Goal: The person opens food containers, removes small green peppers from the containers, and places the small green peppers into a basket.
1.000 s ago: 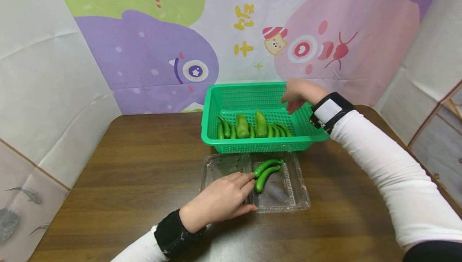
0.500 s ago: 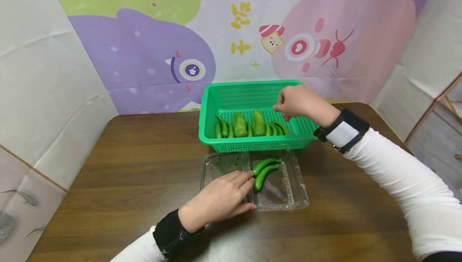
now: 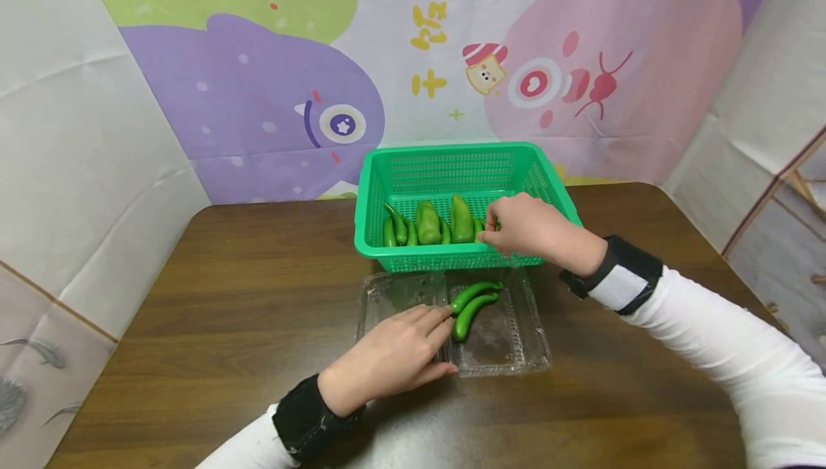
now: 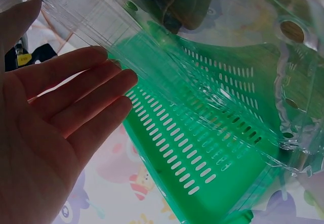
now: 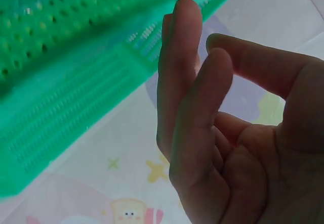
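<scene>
In the head view my left hand (image 3: 390,354) lies over the middle of an open clear plastic clamshell box (image 3: 532,354), fingers outstretched and touching it. Two slender green chili peppers (image 3: 474,316) lie in its right half, close to my fingertips. My right hand (image 3: 532,225) hangs over the front right part of a green perforated basket (image 3: 413,254), bent fingers pointing down. Nothing shows between its thumb and fingers (image 5: 202,107) in the right wrist view. In the basket lie several green peppers, two broad ones (image 3: 428,224) among slim ones; my right hand hides some.
Behind the box, the basket stands on a brown wooden table (image 3: 258,290). A cartoon-printed cloth (image 3: 271,110) hangs directly behind the table, and pale walls flank both sides.
My right hand has come from the basket's back right, lower and nearer, to its front right above the slim peppers. My left hand and the two peppers in the box stay put.
</scene>
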A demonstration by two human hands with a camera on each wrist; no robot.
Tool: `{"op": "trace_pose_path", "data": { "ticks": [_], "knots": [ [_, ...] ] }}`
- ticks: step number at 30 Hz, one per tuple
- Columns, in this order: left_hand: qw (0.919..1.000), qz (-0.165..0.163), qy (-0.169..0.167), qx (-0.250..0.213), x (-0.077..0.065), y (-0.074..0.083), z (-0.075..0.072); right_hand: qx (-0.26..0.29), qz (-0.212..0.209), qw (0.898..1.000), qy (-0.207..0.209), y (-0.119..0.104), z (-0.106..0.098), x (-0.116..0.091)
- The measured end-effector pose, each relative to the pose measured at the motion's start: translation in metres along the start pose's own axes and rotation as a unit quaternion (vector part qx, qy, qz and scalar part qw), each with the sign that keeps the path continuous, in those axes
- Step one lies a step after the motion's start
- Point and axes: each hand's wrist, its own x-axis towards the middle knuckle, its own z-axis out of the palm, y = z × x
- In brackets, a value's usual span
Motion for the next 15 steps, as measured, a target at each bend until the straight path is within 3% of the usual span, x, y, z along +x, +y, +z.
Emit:
{"op": "trace_pose_path", "data": {
  "ticks": [11,15],
  "knots": [
    [0.9999,-0.006,-0.014,0.003,0.000,0.001,-0.001,0.016,-0.021,0.999,-0.045,-0.002,0.031,-0.006],
    [0.9999,-0.005,-0.011,0.004,0.000,0.001,-0.001,0.008,-0.031,0.999,-0.045,0.000,0.041,-0.006]
  ]
}}
